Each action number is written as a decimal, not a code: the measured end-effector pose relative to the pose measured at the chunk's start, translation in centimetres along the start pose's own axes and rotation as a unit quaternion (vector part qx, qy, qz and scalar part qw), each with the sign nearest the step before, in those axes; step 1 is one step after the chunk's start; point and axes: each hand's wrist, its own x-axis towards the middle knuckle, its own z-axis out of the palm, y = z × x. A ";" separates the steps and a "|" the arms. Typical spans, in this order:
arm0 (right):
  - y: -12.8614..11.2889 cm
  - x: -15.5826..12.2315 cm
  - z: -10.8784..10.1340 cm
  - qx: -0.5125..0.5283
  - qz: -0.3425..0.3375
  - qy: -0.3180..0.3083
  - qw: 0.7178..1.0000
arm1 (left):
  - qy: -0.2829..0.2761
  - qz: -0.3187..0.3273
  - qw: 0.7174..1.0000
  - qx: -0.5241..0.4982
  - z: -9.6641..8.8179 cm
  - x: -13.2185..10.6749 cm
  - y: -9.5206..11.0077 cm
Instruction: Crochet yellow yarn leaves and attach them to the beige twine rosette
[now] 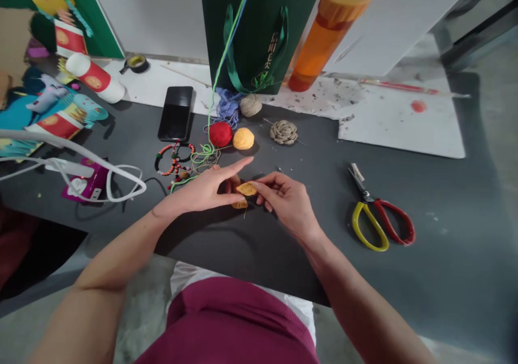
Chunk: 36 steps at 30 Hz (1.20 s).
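A small mustard-yellow crocheted piece (pixel 246 189) is between my two hands above the grey table, with a short yarn tail hanging below it. My left hand (pixel 208 189) holds its left side between the thumb and bent fingers, the index finger stretched out over it. On the other side, my right hand (pixel 285 199) pinches its edge between thumb and fingers. Beyond the hands lie a yellow yarn ball (pixel 243 138), a red yarn ball (pixel 220 134) and a coiled beige crocheted flower (pixel 284 132).
Scissors (pixel 370 207) with one yellow and one red handle lie to the right. A black phone (pixel 176 113), beaded bracelets (pixel 174 159) and a purple power strip (pixel 87 183) with white cables are on the left. A green paper bag (pixel 259 35) and an orange bottle (pixel 327 35) stand behind.
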 end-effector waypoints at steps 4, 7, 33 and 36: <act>0.3 0.0 -0.6 0.019 0.040 -0.007 0.999 | -0.034 -0.012 0.994 0.100 0.0 -0.4 -1.1; -0.2 0.1 -1.0 0.022 0.049 -0.024 0.998 | -0.024 -0.015 0.989 0.148 0.3 -0.3 -1.2; -1.1 0.0 -1.8 0.085 0.090 -0.076 0.989 | 0.111 -0.118 0.969 -0.185 1.6 0.6 1.4; -0.8 0.0 -1.6 0.072 0.071 -0.060 0.993 | 0.111 -0.095 0.979 -0.140 1.4 0.4 1.5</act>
